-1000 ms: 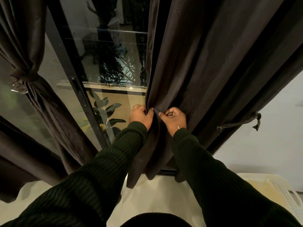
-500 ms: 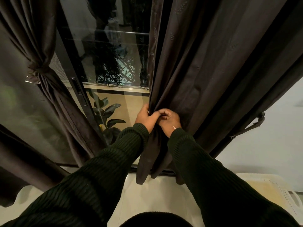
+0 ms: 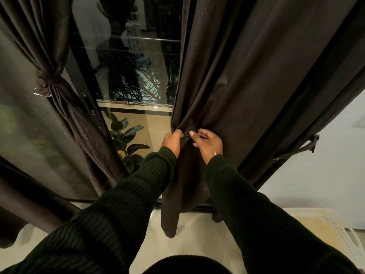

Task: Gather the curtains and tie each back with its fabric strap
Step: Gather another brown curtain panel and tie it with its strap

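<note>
A dark brown right curtain [image 3: 246, 86] hangs loose in front of the glass door. My left hand [image 3: 171, 142] grips its gathered left edge in a bunch of folds. Just beside it, my right hand [image 3: 207, 144] has curled fingers on the cloth, thumb stretched toward the folds; whether it pinches the fabric is unclear. The curtain's fabric strap [image 3: 300, 148] dangles at the wall on the right, away from both hands. At the left, the other curtain [image 3: 35, 36] is bunched and bound by its strap [image 3: 46, 84].
A black-framed glass door [image 3: 126, 66] shows a leafy plant [image 3: 126, 135] outside. A white wall [image 3: 325, 165] lies to the right. A pale perforated plastic basket [image 3: 335, 228] sits at the lower right, and a pale floor lies under the curtain's hem.
My hands were pressed together on the curtain edge half a second ago. My right hand has slid a little to the right, opening a small gap between the hands.
</note>
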